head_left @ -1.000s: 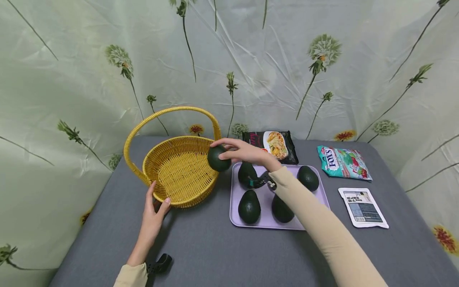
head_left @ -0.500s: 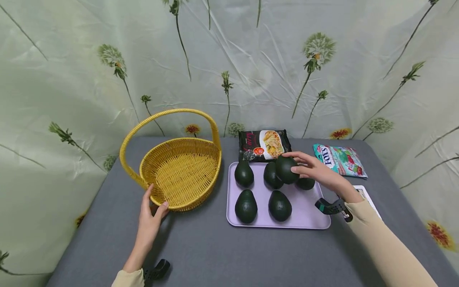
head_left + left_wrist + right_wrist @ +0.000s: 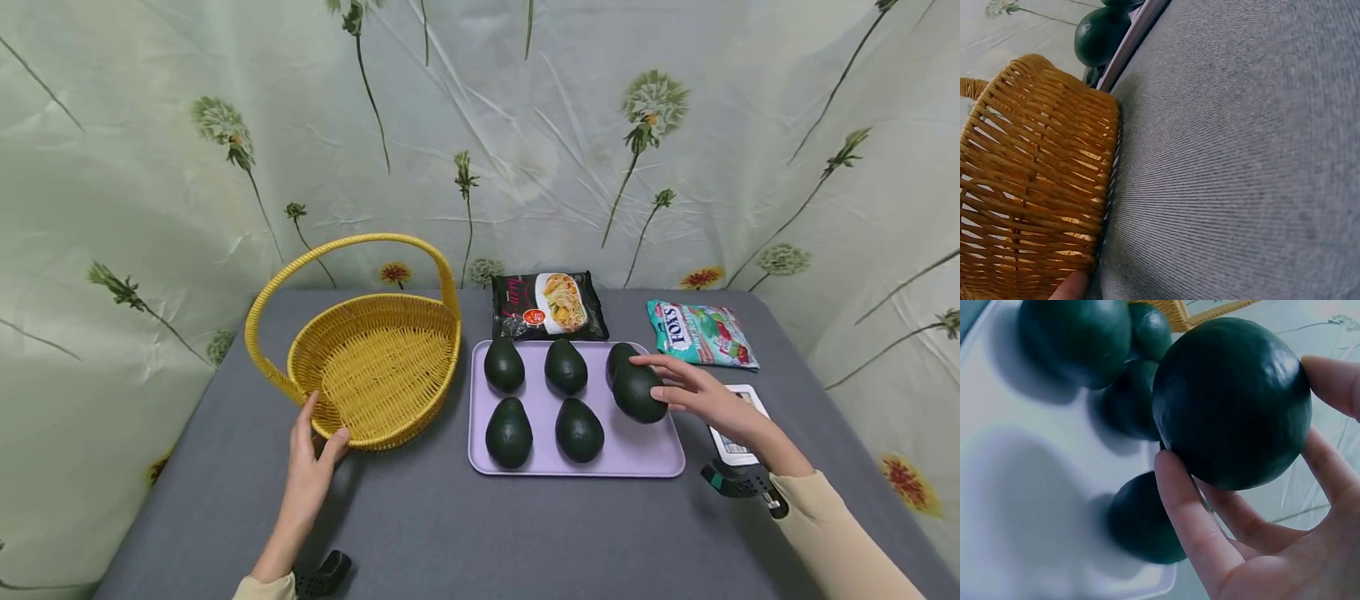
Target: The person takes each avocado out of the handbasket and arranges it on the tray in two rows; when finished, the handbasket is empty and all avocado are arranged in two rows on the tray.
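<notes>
My right hand [image 3: 693,396] grips an avocado [image 3: 637,393] between thumb and fingertips, over the right side of a lilac tray [image 3: 622,462]. In the right wrist view the held avocado [image 3: 1232,403] hangs above the tray surface, its shadow apart from it. Several more dark green avocados lie on the tray, one of them [image 3: 509,433] at the front left. It partly hides another avocado [image 3: 617,357] behind it. My left hand [image 3: 307,467] holds the yellow wicker basket [image 3: 375,371] at its near left rim. One fingertip [image 3: 1071,289] touches its lower outer wall.
A black noodle packet [image 3: 550,307] lies behind the tray. To the right are a teal sweets bag [image 3: 703,333] and a white pouch [image 3: 738,433], partly covered by my right hand. The basket's tall handle [image 3: 360,240] arches up. A floral curtain backs the grey table.
My right hand has moved from beside the basket rightward and toward me over the tray, carrying the avocado. The left hand stays on the basket, while the head view shifts slightly.
</notes>
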`<state>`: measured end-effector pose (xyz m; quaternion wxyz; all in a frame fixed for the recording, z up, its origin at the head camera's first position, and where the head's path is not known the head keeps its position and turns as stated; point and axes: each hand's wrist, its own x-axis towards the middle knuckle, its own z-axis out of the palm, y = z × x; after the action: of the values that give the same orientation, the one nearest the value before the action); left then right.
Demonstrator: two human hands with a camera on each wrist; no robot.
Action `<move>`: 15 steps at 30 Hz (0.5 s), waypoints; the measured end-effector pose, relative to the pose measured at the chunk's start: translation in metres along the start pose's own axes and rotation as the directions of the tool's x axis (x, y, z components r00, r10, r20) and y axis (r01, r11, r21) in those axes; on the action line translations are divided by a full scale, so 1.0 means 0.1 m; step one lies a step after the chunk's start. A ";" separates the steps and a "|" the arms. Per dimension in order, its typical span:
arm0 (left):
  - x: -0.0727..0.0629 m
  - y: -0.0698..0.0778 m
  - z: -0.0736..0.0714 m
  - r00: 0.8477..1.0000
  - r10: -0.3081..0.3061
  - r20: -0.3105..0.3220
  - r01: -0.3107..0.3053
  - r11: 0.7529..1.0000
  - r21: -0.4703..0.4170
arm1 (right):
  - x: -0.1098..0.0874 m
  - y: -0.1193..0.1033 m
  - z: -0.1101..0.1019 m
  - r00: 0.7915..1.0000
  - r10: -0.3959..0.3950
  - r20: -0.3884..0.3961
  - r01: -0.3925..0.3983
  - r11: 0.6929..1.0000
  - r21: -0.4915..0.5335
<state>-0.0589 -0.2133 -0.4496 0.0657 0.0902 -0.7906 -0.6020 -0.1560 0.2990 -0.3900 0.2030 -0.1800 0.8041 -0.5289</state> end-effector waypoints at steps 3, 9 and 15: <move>0.01 0.01 -0.01 1.000 0.005 0.006 -0.005 1.000 -0.006 | -0.09 0.07 0.00 1.000 0.016 0.004 -0.016 1.000 0.000; 0.02 0.02 -0.02 1.000 0.011 0.013 -0.011 1.000 0.010 | -0.23 0.22 0.05 0.999 0.036 0.013 -0.036 0.999 0.003; 0.01 0.03 -0.02 1.000 0.006 0.002 -0.006 0.995 0.102 | -0.28 0.34 0.13 0.997 0.074 0.029 -0.075 0.996 0.037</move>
<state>-0.0592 -0.2149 -0.4459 0.0624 0.0905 -0.8206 -0.5608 -0.1275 0.3159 -0.4223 0.2372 -0.1533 0.7971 -0.5338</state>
